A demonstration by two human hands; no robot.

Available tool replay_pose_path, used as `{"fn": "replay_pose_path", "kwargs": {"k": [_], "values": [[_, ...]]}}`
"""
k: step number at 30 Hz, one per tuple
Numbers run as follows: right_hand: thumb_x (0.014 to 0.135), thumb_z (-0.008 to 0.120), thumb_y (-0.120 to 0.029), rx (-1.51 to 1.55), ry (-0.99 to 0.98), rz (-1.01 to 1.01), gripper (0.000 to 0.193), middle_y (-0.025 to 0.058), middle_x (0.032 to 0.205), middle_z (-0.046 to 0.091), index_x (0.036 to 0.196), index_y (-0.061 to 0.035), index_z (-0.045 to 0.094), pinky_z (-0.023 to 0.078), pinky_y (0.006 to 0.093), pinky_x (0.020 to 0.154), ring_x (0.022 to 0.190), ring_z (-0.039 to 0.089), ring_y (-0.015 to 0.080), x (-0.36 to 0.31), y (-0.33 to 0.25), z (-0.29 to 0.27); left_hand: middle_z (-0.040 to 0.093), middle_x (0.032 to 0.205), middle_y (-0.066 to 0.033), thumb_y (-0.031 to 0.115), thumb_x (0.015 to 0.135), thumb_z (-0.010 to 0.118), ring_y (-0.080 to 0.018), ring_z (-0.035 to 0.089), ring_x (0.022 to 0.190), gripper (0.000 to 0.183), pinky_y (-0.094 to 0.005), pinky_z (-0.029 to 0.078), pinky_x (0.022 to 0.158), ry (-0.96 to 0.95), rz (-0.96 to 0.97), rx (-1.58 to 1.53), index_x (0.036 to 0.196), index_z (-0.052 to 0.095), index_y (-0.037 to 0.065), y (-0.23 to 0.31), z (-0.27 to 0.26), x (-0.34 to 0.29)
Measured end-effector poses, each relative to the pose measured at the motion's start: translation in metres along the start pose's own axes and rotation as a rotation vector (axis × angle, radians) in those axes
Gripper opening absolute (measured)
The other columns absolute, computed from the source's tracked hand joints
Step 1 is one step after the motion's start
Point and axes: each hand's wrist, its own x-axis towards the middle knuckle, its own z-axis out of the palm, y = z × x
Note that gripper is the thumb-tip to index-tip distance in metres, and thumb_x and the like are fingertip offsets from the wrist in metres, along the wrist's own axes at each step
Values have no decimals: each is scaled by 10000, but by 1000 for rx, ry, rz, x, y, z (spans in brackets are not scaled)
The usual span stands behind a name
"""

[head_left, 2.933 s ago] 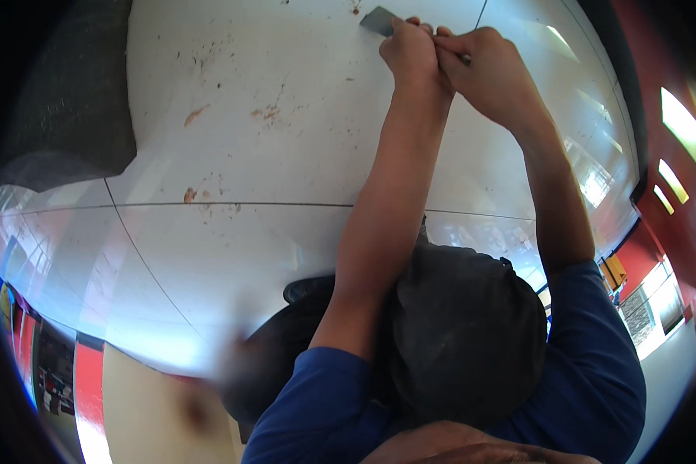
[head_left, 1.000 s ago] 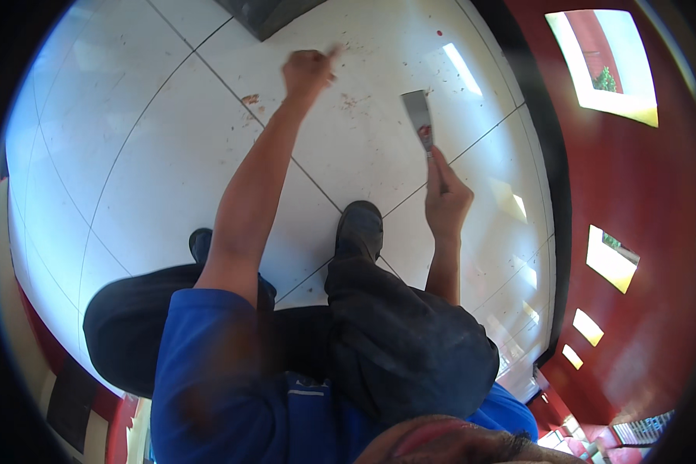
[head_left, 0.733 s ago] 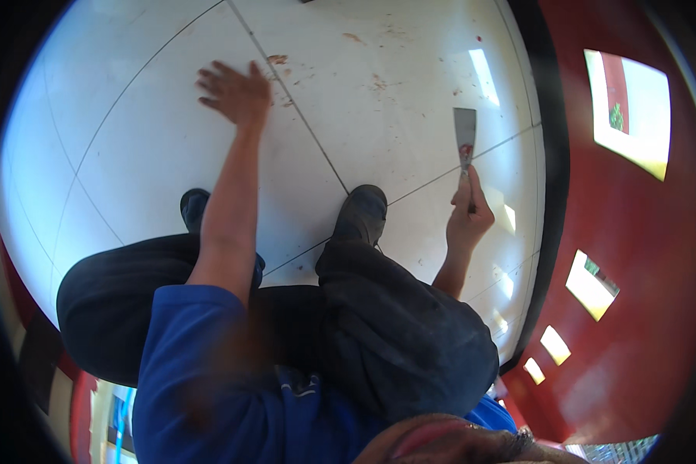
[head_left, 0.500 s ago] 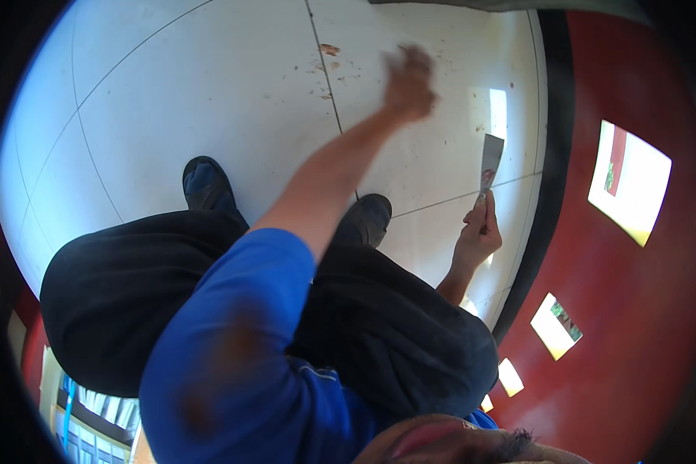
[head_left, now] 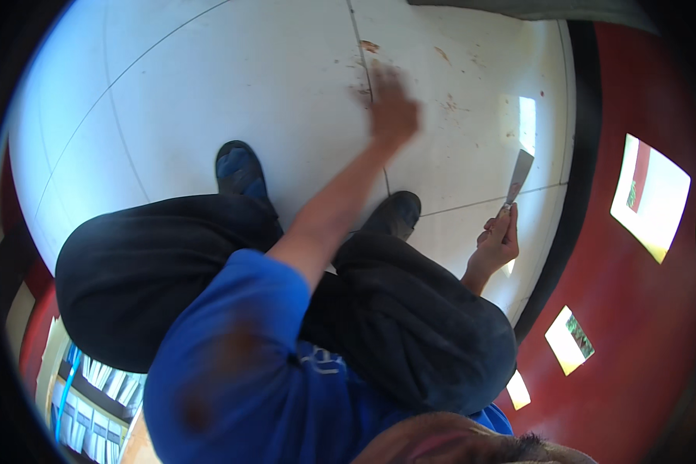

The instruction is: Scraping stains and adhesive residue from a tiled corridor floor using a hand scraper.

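My left hand (head_left: pixel 394 110) reaches out over the pale tiled floor (head_left: pixel 185 100), with its fingers stretched out and blurred by motion. It holds nothing that I can see. Reddish-brown flakes (head_left: pixel 370 46) lie on the tiles just beyond its fingertips, and more crumbs (head_left: pixel 451 103) are scattered to its right. My right hand (head_left: pixel 499 241) grips the handle of a flat-bladed scraper (head_left: pixel 520 172). The blade points up and away from me, with a reddish smear near the handle.
A black skirting band (head_left: pixel 585 116) and a red wall (head_left: pixel 649 93) with bright reflections run along the right. My shoes (head_left: pixel 241 172) stand between me and the flakes. A grey edge (head_left: pixel 533 8) crosses the far side; a shelf with papers (head_left: pixel 93 402) is at lower left.
My left hand has swept left towards the floor joint, its fingers now spread out. My right hand still holds the scraper, whose blade has turned more edge-on. The whole view has shifted slightly.
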Motion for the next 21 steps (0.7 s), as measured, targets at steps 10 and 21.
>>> {"fn": "replay_pose_path", "kwargs": {"k": [10, 21], "values": [[934, 540, -161, 138, -69, -73, 380, -4, 648, 503, 1280, -5, 514, 232, 171, 375, 458, 337, 5, 18, -32, 17, 613, 920, -142, 34, 694, 605, -366, 583, 931, 249, -451, 479, 775, -461, 1112, 87, 936, 573, 86, -32, -25, 162], [934, 559, -210, 185, -707, -16, 422, -35, 602, 462, 1306, -22, 492, 264, 181, 392, 451, 335, 21, 69, -65, 75, 674, 874, -114, 470, 683, 737, -309, 626, 892, 423, -426, 509, 777, -739, 487, 1016, 840, 695, 79, -245, -320, 190]]}}
